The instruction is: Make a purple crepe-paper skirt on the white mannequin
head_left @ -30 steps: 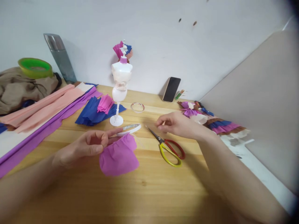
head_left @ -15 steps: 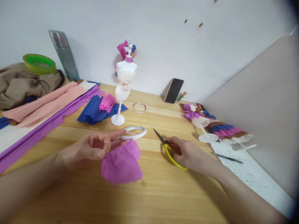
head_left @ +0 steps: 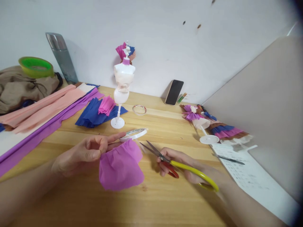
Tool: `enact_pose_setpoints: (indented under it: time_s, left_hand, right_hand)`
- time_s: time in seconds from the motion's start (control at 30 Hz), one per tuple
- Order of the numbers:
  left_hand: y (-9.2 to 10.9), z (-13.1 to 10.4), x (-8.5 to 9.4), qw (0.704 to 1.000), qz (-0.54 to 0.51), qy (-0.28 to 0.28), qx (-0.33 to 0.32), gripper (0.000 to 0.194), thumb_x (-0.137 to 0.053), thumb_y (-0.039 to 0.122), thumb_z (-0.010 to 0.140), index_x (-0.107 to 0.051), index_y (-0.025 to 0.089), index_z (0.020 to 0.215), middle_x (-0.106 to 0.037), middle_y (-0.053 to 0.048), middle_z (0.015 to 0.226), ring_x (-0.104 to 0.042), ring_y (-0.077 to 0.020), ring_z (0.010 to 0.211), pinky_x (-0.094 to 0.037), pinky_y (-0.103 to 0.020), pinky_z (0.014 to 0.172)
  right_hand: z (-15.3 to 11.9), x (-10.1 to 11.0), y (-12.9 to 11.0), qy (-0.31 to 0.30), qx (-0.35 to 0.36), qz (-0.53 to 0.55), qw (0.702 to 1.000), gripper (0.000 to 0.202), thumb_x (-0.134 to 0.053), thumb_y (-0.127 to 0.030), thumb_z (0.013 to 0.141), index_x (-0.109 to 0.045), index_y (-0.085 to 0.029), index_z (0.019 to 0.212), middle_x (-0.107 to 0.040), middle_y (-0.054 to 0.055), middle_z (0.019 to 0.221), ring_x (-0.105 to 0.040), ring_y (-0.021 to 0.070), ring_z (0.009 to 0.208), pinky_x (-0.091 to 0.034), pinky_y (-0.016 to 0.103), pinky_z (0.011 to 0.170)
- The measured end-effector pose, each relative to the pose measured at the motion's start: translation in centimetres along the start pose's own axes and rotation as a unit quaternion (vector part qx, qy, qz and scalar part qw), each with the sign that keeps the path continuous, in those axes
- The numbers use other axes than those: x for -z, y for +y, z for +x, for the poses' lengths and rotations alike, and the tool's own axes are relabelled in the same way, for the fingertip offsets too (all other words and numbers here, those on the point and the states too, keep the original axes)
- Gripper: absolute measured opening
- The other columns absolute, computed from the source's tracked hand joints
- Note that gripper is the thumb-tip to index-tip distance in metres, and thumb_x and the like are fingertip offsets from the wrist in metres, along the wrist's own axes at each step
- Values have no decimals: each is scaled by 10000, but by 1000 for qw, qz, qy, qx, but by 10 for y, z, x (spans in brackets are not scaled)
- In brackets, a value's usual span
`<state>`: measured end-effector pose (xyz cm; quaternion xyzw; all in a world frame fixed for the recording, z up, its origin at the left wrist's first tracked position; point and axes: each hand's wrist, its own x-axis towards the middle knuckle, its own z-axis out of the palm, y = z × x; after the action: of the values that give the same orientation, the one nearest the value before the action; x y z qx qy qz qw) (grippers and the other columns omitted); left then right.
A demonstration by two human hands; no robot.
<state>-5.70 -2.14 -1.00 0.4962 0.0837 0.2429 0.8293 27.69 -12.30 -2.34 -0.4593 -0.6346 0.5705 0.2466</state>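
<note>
Gathered purple crepe paper (head_left: 120,167) hangs from the pinched thumb and finger of my left hand (head_left: 82,154). A white roll of tape (head_left: 136,134) is tilted at the extended fingers of that hand, just behind the paper. My right hand (head_left: 182,160) holds scissors (head_left: 163,157) with one yellow and one red handle. Their blades are slightly parted and point left toward the paper, without touching it. A small white mannequin (head_left: 122,91) with a pale wrap and purple collar stands upright behind the tape.
Blue pleated paper (head_left: 91,112) and a pink piece (head_left: 106,105) lie left of the mannequin. Long paper strips (head_left: 52,107) cover the left side. A phone (head_left: 174,92) leans on the wall. Dressed figures (head_left: 227,130) and a pen (head_left: 230,160) on a written sheet (head_left: 251,176) are right.
The scissors have turned in my right hand, with their blades now parted and closer to the purple paper. The tape roll has tilted. The whole view has shifted slightly.
</note>
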Motion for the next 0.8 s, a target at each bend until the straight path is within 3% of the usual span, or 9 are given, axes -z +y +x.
enact_pose_setpoints:
  time_s: [0.1, 0.17, 0.3, 0.57, 0.8]
  left_hand:
    - [-2, -1, 3, 1000, -12, 2, 1, 224, -674, 322, 836, -559, 159, 737, -358, -9, 1583, -238, -382, 1469, -292, -455, 1098]
    - [-3, 0, 3, 1000, -16, 3, -1, 216, -677, 310, 833, -562, 156, 733, -364, -24, 1581, -255, -376, 1465, -328, -425, 1069]
    - [-3, 1, -1, 1000, -27, -8, -4, 242, -694, 297, 820, -547, 144, 704, -368, -39, 1578, -256, -386, 1462, -363, -403, 1030]
    - [-2, 0, 0, 1000, -4, -7, -4, 279, -706, 319, 808, -523, 149, 684, -404, -28, 1558, -210, -390, 1475, -239, -483, 1119]
    - [-4, 0, 0, 1000, -21, -10, 1, 291, -712, 318, 805, -513, 145, 681, -398, -22, 1562, -260, -397, 1458, -343, -439, 1041]
  right_hand:
    - [11, -4, 3, -60, 16, 153, 986, 542, -623, -659, 811, -553, -186, 1067, -590, 28, 770, -585, 148, 681, -404, 244, 557]
    - [16, -3, 2, -75, 32, 188, 979, 572, -674, -652, 775, -552, -175, 1065, -590, 23, 774, -595, 143, 688, -379, 224, 544]
    - [22, -2, -9, -92, 24, 174, 980, 609, -693, -667, 743, -549, -180, 1079, -612, 37, 813, -618, 157, 719, -381, 228, 549]
    - [26, -7, -29, -66, -28, 140, 988, 660, -663, -762, 667, -561, -227, 1041, -611, 24, 805, -643, 190, 750, -471, 291, 620]
    - [27, -6, -30, -88, -6, 131, 987, 622, -645, -746, 702, -575, -213, 1016, -622, 22, 763, -617, 170, 698, -457, 275, 590]
